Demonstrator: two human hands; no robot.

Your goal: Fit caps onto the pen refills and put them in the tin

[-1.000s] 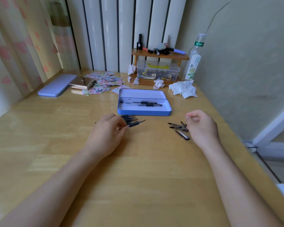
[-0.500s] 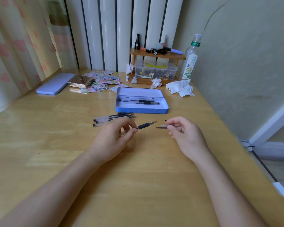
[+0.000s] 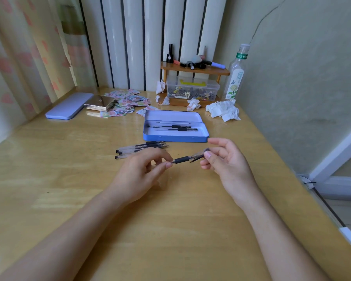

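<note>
Just in front of the blue tin [image 3: 175, 136], mid-air over the wooden table [image 3: 170, 230]: one pen refill [image 3: 181, 159], barrel pinched by the left hand [image 3: 139, 172], black grip section exposed toward the right. The right hand [image 3: 224, 162] pinches a clear cap [image 3: 198, 154] over the tip end — index and thumb closed on it, remaining fingers spread. Looks seated or nearly so; can't tell if it's clicked home. Holding both ends keeps the axis aligned for the push. Uncapped refills [image 3: 142, 149] lie side by side behind the left hand; capped pens [image 3: 173, 127] already lie in the tin, lid hinged open — short drop-off path.
</note>
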